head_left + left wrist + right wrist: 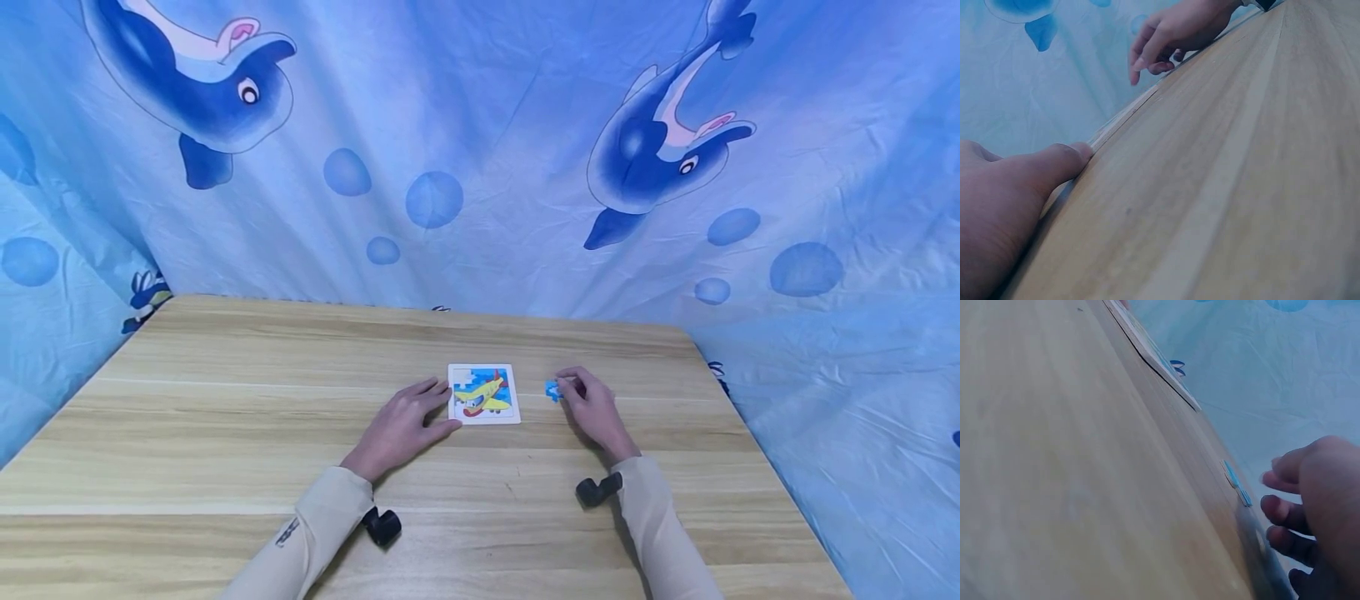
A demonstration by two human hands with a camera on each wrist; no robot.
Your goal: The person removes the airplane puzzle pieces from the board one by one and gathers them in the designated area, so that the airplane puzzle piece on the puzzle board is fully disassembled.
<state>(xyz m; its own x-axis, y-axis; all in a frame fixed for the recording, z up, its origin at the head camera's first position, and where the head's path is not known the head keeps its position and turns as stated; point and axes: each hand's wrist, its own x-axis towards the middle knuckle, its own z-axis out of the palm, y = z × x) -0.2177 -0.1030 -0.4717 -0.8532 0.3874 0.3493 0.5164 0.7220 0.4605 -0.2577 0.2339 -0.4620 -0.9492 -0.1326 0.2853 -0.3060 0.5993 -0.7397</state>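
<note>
Bright, even light fills the head view, faint shadows edging the sleeves (656, 508), while both wrist views look dimmer, the table (1054, 456) blurred.

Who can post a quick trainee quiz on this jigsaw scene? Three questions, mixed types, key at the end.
1. Multiple choice: what is pictured on the framed jigsaw puzzle?
A) sailboat
B) airplane
C) train

2. True or false: in the head view, the loose blue jigsaw piece or pieces lie left of the puzzle.

3. Fill in: the ____ hand has its thumb at the puzzle's near edge.

Key:
1. B.
2. False; the loose blue jigsaw piece or pieces lie to its right, by the right hand.
3. left; the left hand reaches the puzzle from its left side.
</note>
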